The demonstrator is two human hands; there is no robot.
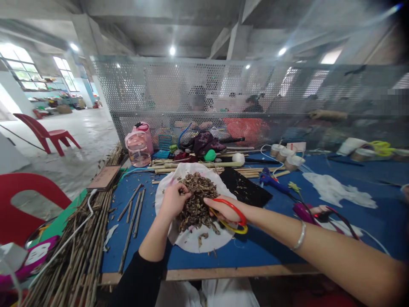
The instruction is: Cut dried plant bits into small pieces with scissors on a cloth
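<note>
A heap of dry brown leaf pieces (200,185) lies on a round white cloth (212,245) on the table in front of me. My left hand (174,198) is at the left side of the heap, its thumb and fingers closed in a pinch. What is between those fingertips is too small to make out. My right hand (225,209) grips scissors (243,219) by their red and yellow handles at the heap's right side. The scissor blades are hidden by the hand and the leaves.
Thin sticks (129,230) lie left of the cloth, beside a large stick bundle (86,238) with a phone (104,177) on it. A black sheet (246,187), blue glue gun (270,179) and white crumpled cloth (338,189) lie right. A pink jug (139,149) stands behind.
</note>
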